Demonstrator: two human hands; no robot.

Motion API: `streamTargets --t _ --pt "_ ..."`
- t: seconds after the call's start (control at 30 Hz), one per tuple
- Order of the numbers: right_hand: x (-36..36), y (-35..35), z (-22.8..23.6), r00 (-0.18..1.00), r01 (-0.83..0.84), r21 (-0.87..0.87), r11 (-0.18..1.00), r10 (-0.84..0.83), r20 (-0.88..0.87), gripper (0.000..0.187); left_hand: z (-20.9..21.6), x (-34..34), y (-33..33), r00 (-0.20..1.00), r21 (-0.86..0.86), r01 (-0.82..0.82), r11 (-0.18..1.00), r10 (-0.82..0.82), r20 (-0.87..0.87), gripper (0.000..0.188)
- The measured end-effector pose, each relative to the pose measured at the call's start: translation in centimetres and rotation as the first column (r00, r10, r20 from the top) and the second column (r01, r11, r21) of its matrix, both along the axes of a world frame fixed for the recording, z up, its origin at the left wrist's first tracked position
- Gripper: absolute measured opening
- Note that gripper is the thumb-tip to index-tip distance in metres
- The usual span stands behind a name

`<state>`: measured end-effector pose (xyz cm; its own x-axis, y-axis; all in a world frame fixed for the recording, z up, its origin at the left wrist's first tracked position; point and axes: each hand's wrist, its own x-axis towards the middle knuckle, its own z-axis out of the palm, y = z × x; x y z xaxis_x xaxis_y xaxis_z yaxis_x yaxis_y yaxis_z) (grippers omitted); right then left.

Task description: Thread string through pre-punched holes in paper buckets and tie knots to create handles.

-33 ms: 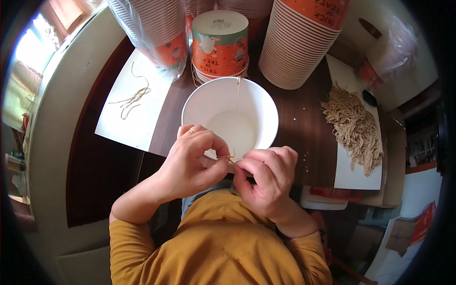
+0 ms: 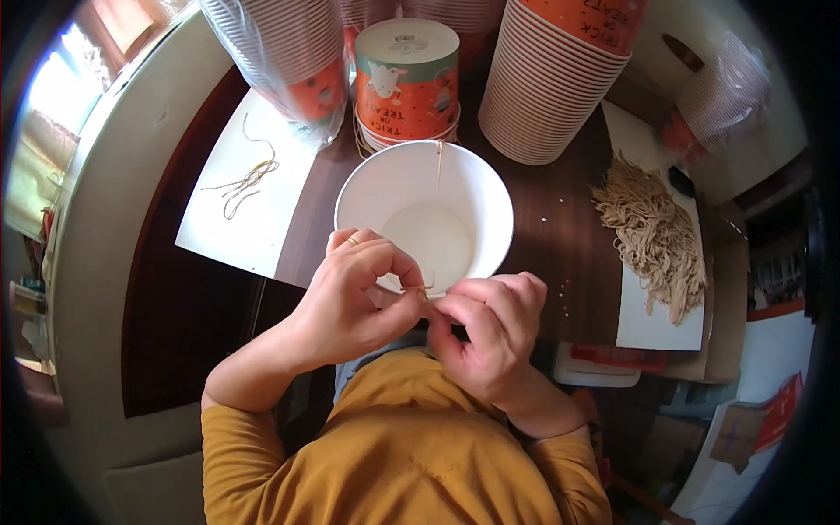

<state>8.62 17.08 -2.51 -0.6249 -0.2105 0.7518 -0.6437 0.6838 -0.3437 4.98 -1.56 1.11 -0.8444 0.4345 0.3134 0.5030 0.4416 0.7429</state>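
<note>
A paper bucket [image 2: 350, 188], white inside, stands with its mouth up at the near edge of the table, close to my body. At its near rim, my left hand [image 2: 359, 293] pinches a thin tan string [image 2: 425, 285] between thumb and forefinger. My right hand [image 2: 490, 328] is pinched on the same string just to the right, its fingertips almost touching the left ones. A short loose end of the string sticks up over the bucket's opening. Another string [image 2: 438, 179] hangs from the far rim down inside. My fingers hide where the string meets the near rim.
Behind stands an upside-down orange-and-green bucket [image 2: 406, 96] with string at its rim. Tall stacks of nested buckets [image 2: 551, 96] and bagged ones [image 2: 280, 70] flank it. Loose strings [image 2: 249, 182] lie on white board at left, a tan string heap [image 2: 652, 236] on board at right.
The string has shifted slightly at my fingertips, and my right fingers have moved a little. Everything else looks the same.
</note>
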Motion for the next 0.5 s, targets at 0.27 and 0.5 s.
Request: streamTargets --t 0.27,0.5 --pt "0.39 -0.54 -0.76 0.994 0.006 0.045 0.999 -0.001 -0.111 0.028 0.35 0.10 -0.43 0.999 -0.063 0.022 0.998 -0.020 0.039 0.009" --pt "-0.27 -0.18 -0.80 0.989 -0.031 0.069 0.997 0.041 -0.142 0.024 0.74 -0.10 -0.22 0.996 -0.054 0.046 0.998 -0.041 0.082 0.008"
